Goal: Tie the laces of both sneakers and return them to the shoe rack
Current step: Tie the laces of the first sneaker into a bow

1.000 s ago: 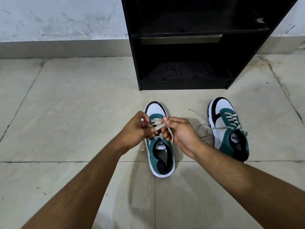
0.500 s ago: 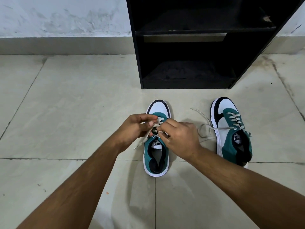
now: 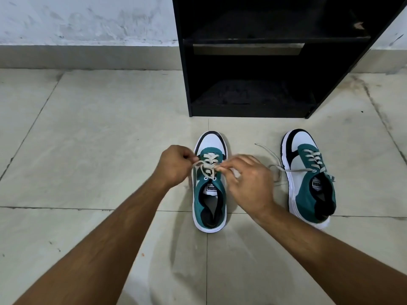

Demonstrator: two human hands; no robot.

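Note:
Two green, white and black sneakers stand on the tiled floor, toes pointing at the rack. The left sneaker [image 3: 209, 194] is between my hands. My left hand [image 3: 176, 165] pinches one end of its beige lace [image 3: 208, 165] at the shoe's left side. My right hand [image 3: 248, 181], slightly blurred, pinches the other end at the right side. The lace is drawn sideways over the tongue. The right sneaker [image 3: 308, 179] stands apart to the right, its lace [image 3: 273, 159] lying loose on the floor. The black shoe rack [image 3: 248, 56] stands open just beyond.
The rack's lower shelf [image 3: 251, 100] and upper shelf show nothing on them. A grey skirting and a white wall [image 3: 88, 18] run behind. Beige floor tiles [image 3: 99, 139] spread to the left and in front.
My hands were close together over the left sneaker's tongue; now they have pulled apart sideways, stretching the lace. The view has shifted slightly.

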